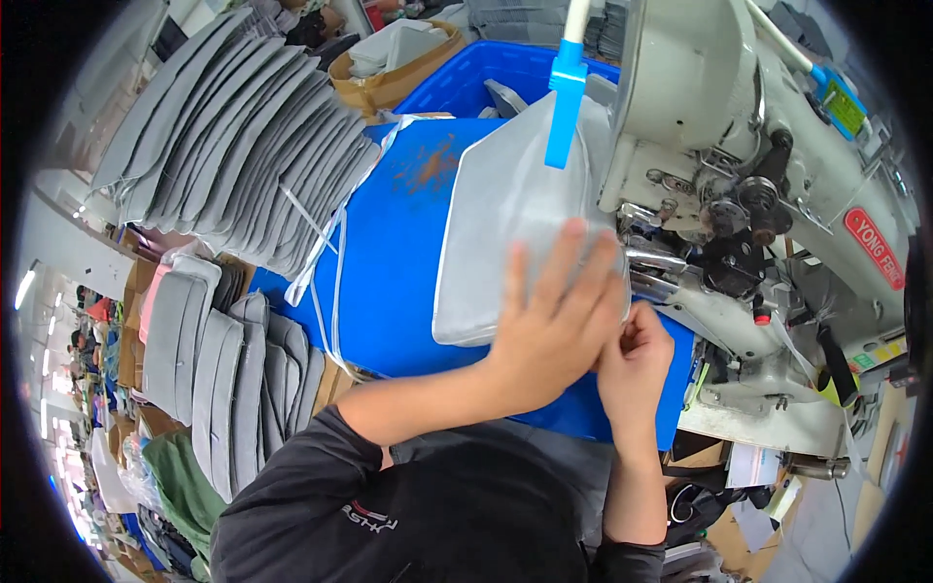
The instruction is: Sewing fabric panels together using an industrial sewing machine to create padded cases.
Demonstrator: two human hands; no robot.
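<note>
A light grey fabric panel (pixel 486 214) with a piped edge lies on a blue work surface (pixel 384 282), against the head of a sewing machine (pixel 680 97). My left hand (pixel 559 325) rests flat on the panel's near right part, its fingers spread and slightly blurred. Right beside it, my right hand (pixel 637 355) is closed in a pinch at the panel's near right corner. What its fingertips hold is hidden. The machine's metal foot parts (pixel 653 257) stand just beyond my hands, at the panel's right edge.
Stacked grey panels (pixel 233 146) fill the far left, with smaller grey pieces (pixel 233 360) nearer. White tape (pixel 337 291) hangs over the surface's left edge. Behind are a blue crate (pixel 442 92) and a cardboard box (pixel 389 87). A light-blue clip on a rod (pixel 564 107) hangs over the panel.
</note>
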